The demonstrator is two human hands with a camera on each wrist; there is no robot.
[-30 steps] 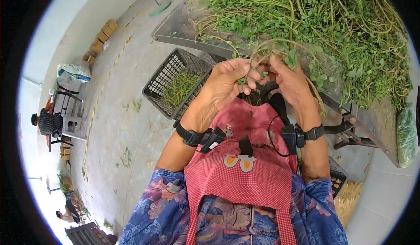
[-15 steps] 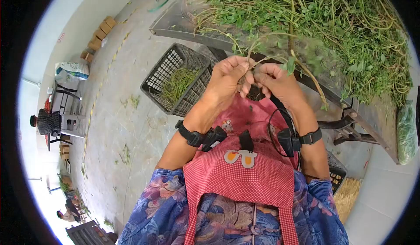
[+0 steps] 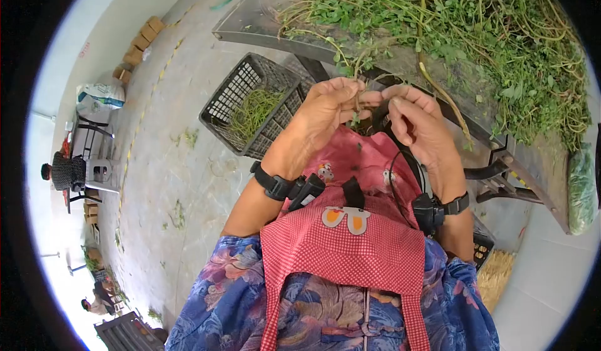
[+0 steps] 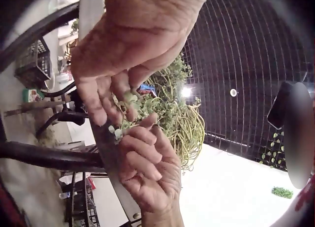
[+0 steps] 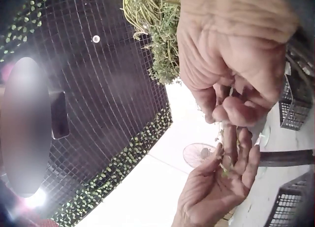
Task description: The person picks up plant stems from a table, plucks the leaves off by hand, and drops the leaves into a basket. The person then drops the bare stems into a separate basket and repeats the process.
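My left hand [image 3: 325,110] pinches a thin leafy stem [image 3: 357,69] between thumb and fingertips. Its upper part stands up toward the table edge, and small leaves [image 5: 226,172] show among the left fingers in the right wrist view. Close to the right of it, my right hand [image 3: 418,122] has curled fingers, with thumb and index tips near the left fingertips. I cannot tell whether its fingertips hold a piece of stem. A thicker bare stem [image 3: 444,94] hangs over the table edge beyond the right hand.
A large heap of leafy green stems [image 3: 438,19] covers much of the dark table [image 3: 250,22]. Below its edge stands a black plastic crate [image 3: 216,110] with thin green stems [image 3: 253,113]. A green wrapped roll [image 3: 582,191] is at the right. Plant scraps [image 3: 178,213] lie on the floor.
My right hand has shifted rightward, apart from the left, after both hands met at the stem. The left hand keeps its pinch; the leaf beside the right fingers is no longer visible there.
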